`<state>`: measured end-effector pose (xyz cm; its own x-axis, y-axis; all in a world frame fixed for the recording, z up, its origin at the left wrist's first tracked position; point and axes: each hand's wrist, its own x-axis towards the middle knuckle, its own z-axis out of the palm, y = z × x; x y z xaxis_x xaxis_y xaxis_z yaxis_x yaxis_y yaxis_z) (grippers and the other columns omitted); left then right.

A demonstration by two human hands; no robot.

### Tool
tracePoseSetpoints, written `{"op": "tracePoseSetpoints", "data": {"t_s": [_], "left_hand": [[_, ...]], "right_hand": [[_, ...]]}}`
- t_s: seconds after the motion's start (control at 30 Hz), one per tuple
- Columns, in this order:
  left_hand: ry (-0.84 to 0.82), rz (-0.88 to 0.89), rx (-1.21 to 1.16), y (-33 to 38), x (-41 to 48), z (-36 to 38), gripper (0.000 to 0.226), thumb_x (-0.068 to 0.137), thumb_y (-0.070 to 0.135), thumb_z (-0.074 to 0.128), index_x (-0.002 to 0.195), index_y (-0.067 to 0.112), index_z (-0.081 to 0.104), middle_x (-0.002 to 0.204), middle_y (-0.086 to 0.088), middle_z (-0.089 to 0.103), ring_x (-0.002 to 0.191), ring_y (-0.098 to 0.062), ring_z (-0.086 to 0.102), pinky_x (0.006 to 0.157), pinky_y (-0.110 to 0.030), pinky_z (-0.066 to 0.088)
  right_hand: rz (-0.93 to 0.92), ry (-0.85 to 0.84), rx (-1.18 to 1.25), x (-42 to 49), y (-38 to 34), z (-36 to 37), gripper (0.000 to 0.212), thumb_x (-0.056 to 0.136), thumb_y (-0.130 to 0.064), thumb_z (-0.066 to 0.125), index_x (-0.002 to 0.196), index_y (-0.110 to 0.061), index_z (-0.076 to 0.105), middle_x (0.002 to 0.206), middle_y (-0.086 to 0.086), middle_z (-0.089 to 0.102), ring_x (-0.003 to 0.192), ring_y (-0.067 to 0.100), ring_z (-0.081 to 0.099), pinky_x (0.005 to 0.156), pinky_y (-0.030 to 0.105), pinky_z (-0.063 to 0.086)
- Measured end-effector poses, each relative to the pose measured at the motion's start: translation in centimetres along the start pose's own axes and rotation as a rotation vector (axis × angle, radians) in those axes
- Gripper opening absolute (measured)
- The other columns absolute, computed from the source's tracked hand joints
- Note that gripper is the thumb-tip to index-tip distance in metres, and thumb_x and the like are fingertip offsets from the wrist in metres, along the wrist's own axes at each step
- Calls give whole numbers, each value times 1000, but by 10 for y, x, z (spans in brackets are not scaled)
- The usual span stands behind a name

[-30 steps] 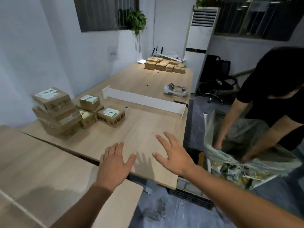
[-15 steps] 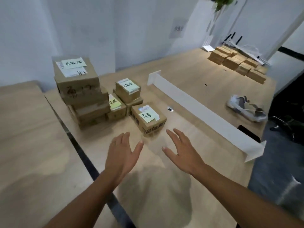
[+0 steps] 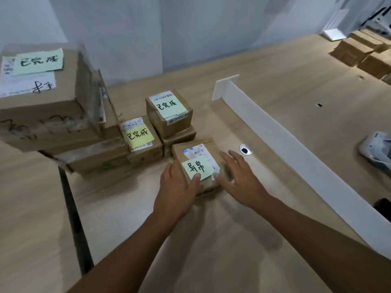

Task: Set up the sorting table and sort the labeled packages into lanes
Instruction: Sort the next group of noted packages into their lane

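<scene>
Here, left hand (image 3: 175, 193) and right hand (image 3: 243, 178), fingers straight, flank the box (image 3: 198, 154). Stiff, probably light; clamp opposite sides.

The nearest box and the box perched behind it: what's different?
The nearest box lies on the table; the perched box sits atop another box. Left hand and right hand touch the nearest box; nothing touches the perched box. The nearest box's note reads differently from the perched box's note. Both are brown cardboard with green notes.
</scene>
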<state>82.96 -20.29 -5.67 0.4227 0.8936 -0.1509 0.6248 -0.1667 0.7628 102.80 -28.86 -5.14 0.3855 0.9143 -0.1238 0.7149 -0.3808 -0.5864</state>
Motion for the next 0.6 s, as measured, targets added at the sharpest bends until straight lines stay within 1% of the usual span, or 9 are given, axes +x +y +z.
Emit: {"op": "tracePoseSetpoints", "data": {"t_s": [0.07,0.17,0.23,0.3,0.4,0.47,0.5,0.53,0.6], "left_hand": [[6,-4,-95,-2,13,15,60,97,48,58,148,24,38,146,2,45,136,-17,42,107,-39,45],[-29,-39,-260,-7,12,34,69,99,32,62,155,29,23,149,6,48,132,-10,50,106,-41,49],[-46,-46,-303,-13,11,42,73,100,31,61,157,30,16,151,8,47,132,-7,51,106,-39,50],[-50,-52,-322,-15,13,47,72,100,30,61,157,28,16,151,8,47,132,-6,51,106,-36,50],[-75,-86,-286,-10,11,44,70,102,26,58,156,23,14,152,4,48,126,-4,53,95,-19,50],[-100,-99,-228,-5,0,35,69,102,25,57,155,21,12,153,3,48,122,-2,51,80,-4,44],[-114,-97,-201,-4,-10,29,71,102,26,57,155,23,10,152,5,48,121,-2,50,77,-2,43],[-119,-89,-180,-4,-21,23,74,102,28,57,157,24,8,151,8,48,121,-3,51,80,-5,45],[-108,-72,-148,0,-47,5,75,101,34,58,158,26,9,152,10,49,126,-8,56,93,-28,55]], "right_hand": [[21,-93,64,23,12,13,76,91,-62,57,156,-43,22,165,-9,15,151,13,20,117,40,33],[-8,-119,104,27,26,36,83,82,-67,59,153,-53,18,156,-16,21,135,1,40,104,32,46],[-21,-106,116,28,32,42,85,76,-74,55,150,-57,16,154,-19,22,128,-5,40,100,29,46],[-25,-121,143,31,32,39,87,77,-73,57,152,-53,18,154,-18,23,124,-7,37,101,28,45],[-4,-174,221,25,22,27,85,86,-53,69,157,-42,24,153,-7,29,124,2,47,107,30,44],[-27,-221,208,8,12,19,82,89,-48,70,157,-39,25,153,-5,33,135,7,41,112,36,42],[-47,-225,201,-3,7,15,81,88,-49,69,156,-40,26,153,-4,35,140,8,35,113,39,41],[-64,-211,203,-16,3,11,79,86,-51,67,154,-42,28,152,-5,35,142,7,32,113,40,41],[-62,-157,207,-40,-9,1,76,79,-59,63,148,-47,32,145,-8,35,138,8,39,109,41,45]]}}
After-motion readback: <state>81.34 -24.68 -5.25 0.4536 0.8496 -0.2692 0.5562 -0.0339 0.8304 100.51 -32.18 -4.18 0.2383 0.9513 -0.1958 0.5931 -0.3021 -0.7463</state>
